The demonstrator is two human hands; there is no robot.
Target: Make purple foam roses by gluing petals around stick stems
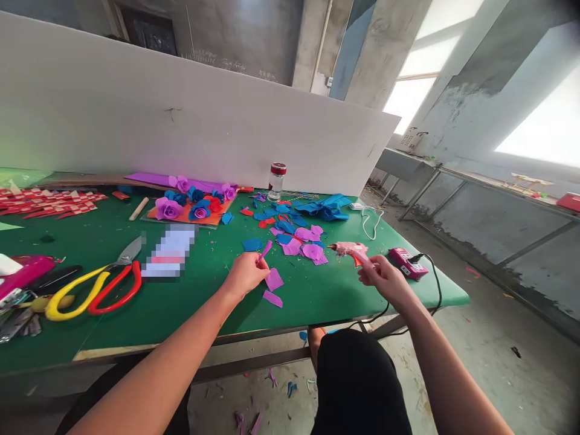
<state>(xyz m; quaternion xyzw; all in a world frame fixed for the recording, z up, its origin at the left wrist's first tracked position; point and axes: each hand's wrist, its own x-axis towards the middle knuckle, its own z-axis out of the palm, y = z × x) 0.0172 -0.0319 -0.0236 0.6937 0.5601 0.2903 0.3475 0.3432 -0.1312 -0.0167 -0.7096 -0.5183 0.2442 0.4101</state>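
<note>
Between the fingers of my left hand (247,275) is a small rolled purple crepe-paper piece (265,250), pointing up and away from me. Two loose purple petals lie beside that hand, the nearer one a purple strip (272,298). My right hand (383,277) is closed round the handle of a pink hot glue gun (351,249), its nozzle turned left above the table. Purple petals (312,251) and blue petals (252,244) are scattered past my hands. Finished paper roses (168,208) in purple, blue and red sit on an orange sheet.
Scissors (115,281) with yellow and red handles lie at left, near a blurred-out patch. A glass jar (277,181) with a red lid stands by the white board (203,121). A pink power strip (408,263) with a black cord sits near the table's right edge.
</note>
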